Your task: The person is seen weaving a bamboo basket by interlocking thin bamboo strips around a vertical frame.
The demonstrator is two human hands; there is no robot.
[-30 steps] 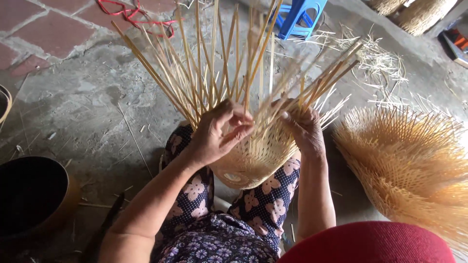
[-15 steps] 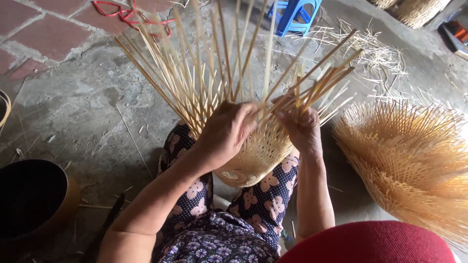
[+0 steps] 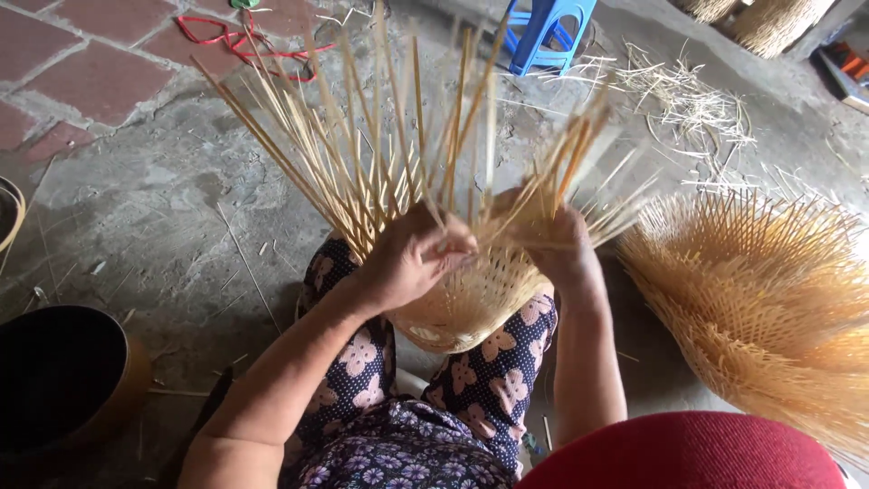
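While the half-woven pale bamboo basket (image 3: pixel 471 303) is gripped by both hands (image 3: pixel 412 258) (image 3: pixel 557 254), its loose upright strips (image 3: pixel 380 154) have been bunched closer together than a moment earlier.

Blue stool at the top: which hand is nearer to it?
Right. The right hand grips the basket rim almost directly below the blue stool; the left hand holds the strips further to the left, so farther away.

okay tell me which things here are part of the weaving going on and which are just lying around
In use:
half-woven bamboo basket
upright bamboo strips
left hand
right hand

Lying about:
blue plastic stool
red cord
dark round pot
pile of unfinished baskets
loose bamboo scraps
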